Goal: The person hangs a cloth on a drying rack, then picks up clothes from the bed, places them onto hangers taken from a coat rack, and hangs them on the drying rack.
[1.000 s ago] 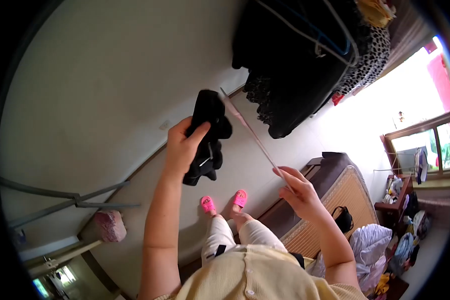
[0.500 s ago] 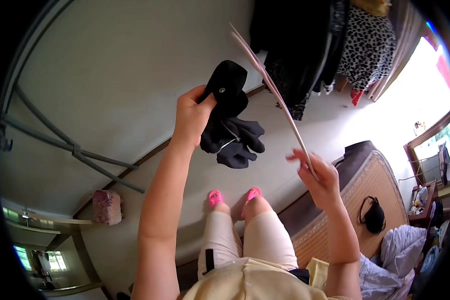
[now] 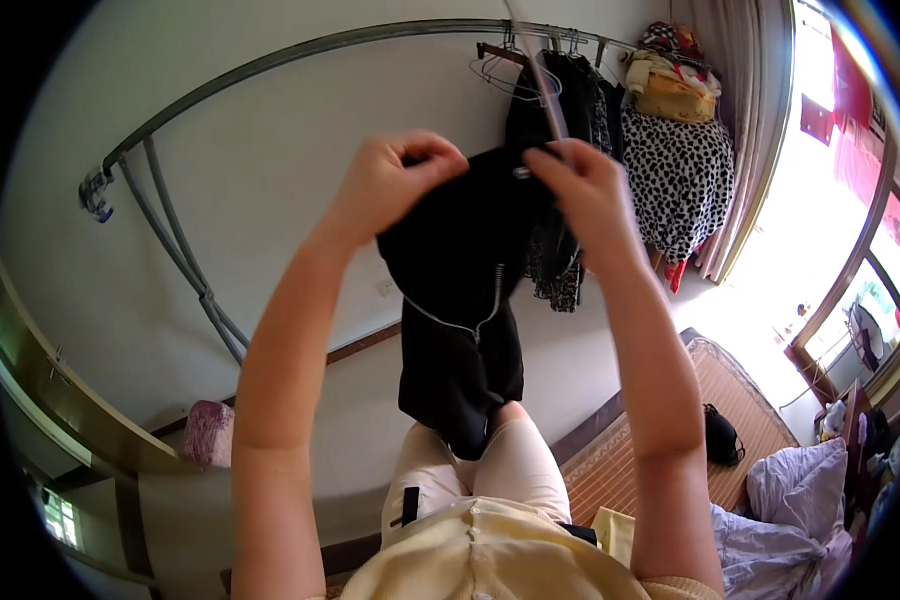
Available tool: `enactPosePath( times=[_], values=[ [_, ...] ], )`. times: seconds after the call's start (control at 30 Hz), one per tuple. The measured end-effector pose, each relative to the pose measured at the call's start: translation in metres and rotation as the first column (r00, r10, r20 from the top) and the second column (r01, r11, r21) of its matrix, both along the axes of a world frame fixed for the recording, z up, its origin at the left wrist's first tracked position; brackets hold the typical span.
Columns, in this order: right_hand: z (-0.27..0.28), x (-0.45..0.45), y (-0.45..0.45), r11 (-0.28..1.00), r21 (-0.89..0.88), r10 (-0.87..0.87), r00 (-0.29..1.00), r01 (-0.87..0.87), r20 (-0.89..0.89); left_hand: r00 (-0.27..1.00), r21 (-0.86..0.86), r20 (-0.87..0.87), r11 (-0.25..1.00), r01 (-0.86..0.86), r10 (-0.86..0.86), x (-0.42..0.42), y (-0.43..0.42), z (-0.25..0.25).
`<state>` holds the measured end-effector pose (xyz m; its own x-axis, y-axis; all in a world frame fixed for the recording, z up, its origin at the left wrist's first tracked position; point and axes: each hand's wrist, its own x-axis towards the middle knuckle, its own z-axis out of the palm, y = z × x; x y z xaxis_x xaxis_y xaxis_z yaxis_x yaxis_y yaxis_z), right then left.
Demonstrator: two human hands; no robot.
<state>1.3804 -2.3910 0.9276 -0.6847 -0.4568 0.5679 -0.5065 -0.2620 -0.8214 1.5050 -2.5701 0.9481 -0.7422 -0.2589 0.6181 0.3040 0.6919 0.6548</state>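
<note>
A black garment (image 3: 460, 235) hangs open in front of me, with a thin silvery line across it and a small metal fastener at its top right edge. My left hand (image 3: 390, 190) pinches its upper left edge. At the upper right edge is my right hand (image 3: 592, 195), closed on the cloth beside the fastener. A long, thin, pale stick-like thing (image 3: 544, 80) rises from the right hand; motion blurs it, and its kind is unclear. The garment's lower part reaches down in front of my knees.
A curved metal clothes rail (image 3: 310, 50) stands along the wall, with dark clothes and hangers (image 3: 515, 75) on it. A spotted garment (image 3: 675, 185) hangs farther right. The woven mat (image 3: 610, 470), a black bra (image 3: 720, 436) and crumpled pale bedding (image 3: 800, 490) lie on my right.
The garment has gone from bunched in the left hand to spread between both hands. My right hand has risen and moved left onto its edge, keeping the pale thing. The view has tilted up.
</note>
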Motion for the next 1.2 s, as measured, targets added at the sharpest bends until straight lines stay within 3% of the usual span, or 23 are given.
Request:
enactPosePath(
  times=[0.07, 0.13, 0.17, 0.2, 0.23, 0.27, 0.3, 0.37, 0.47, 0.53, 0.6, 0.7, 0.8, 0.9, 1.0, 1.07, 1.2],
  values=[
    [0.001, -0.001, 0.034, 0.997, -0.041, -0.062, 0.998, 0.061, -0.014, 0.998, -0.106, -0.008, 0.993, -0.059, 0.058, 0.032, 0.001, 0.012],
    [-0.018, -0.013, 0.069, 0.992, -0.121, 0.012, 0.999, -0.017, -0.04, 0.996, -0.218, 0.053, 0.974, -0.065, 0.079, 0.06, -0.002, 0.01],
    [-0.035, -0.014, 0.083, 0.995, -0.096, -0.016, 0.999, 0.021, 0.048, 0.982, -0.155, 0.186, 0.988, -0.017, 0.046, 0.069, -0.002, -0.003],
    [-0.055, -0.015, 0.099, 0.996, -0.064, -0.051, 0.989, 0.061, 0.14, 0.934, -0.188, 0.334, 0.98, -0.063, 0.124, 0.074, -0.013, -0.022],
    [-0.087, -0.031, 0.12, 0.994, 0.084, -0.077, 0.992, 0.069, 0.096, 0.859, -0.225, 0.473, 0.97, -0.097, 0.195, 0.077, -0.031, -0.051],
    [-0.123, -0.032, 0.129, 0.991, 0.095, -0.107, 0.985, 0.094, 0.136, 0.761, -0.265, 0.594, 0.957, -0.118, 0.259, 0.078, -0.041, -0.083],
    [-0.165, -0.037, 0.143, 0.985, 0.166, -0.073, 0.976, 0.039, 0.205, 0.723, -0.026, 0.676, 0.986, -0.165, 0.139, 0.079, -0.043, -0.111],
    [-0.244, -0.044, 0.174, 0.962, 0.267, -0.051, 0.918, -0.061, 0.393, 0.672, 0.413, 0.731, 0.861, -0.297, -0.119, 0.078, -0.044, -0.161],
    [-0.304, -0.033, 0.207, 0.871, 0.446, -0.131, 0.777, -0.207, 0.616, 0.635, 0.761, 0.567, 0.629, -0.159, -0.525, 0.068, -0.046, -0.23],
    [-0.31, -0.025, 0.225, 0.776, 0.569, -0.209, 0.742, -0.27, 0.638, 0.597, 0.826, 0.537, 0.516, -0.227, -0.596, 0.057, -0.036, -0.249],
    [-0.313, -0.022, 0.235, 0.818, 0.547, -0.235, 0.765, -0.177, 0.599, 0.548, 0.889, 0.457, 0.362, -0.279, -0.7, 0.046, -0.034, -0.266],
    [-0.285, -0.021, 0.243, 0.777, 0.606, -0.121, 0.905, -0.169, 0.407, 0.602, 0.874, 0.485, 0.385, -0.297, -0.635, 0.029, -0.041, -0.268],
    [-0.251, -0.019, 0.242, 0.872, 0.413, 0.052, 0.888, -0.263, 0.456, 0.636, 0.852, 0.519, 0.412, -0.325, -0.571, 0.016, -0.045, -0.26],
    [-0.228, -0.023, 0.246, 0.853, 0.137, 0.379, 0.777, -0.504, 0.503, 0.642, 0.829, 0.551, 0.439, -0.348, -0.533, 0.007, -0.051, -0.261],
    [-0.214, -0.038, 0.239, 0.725, 0.125, 0.513, 0.652, -0.678, 0.558, 0.647, 0.853, 0.514, 0.415, -0.317, -0.563, -0.003, -0.067, -0.267],
    [-0.215, -0.051, 0.236, 0.653, 0.171, 0.498, 0.588, -0.738, 0.637, 0.64, 0.88, 0.467, 0.389, -0.272, -0.61, -0.009, -0.074, -0.264],
    [-0.223, -0.074, 0.232, 0.506, 0.287, 0.436, 0.528, -0.813, 0.729, 0.641, 0.826, 0.561, 0.4, -0.396, -0.524, -0.019, -0.084, -0.279]
  ],
)
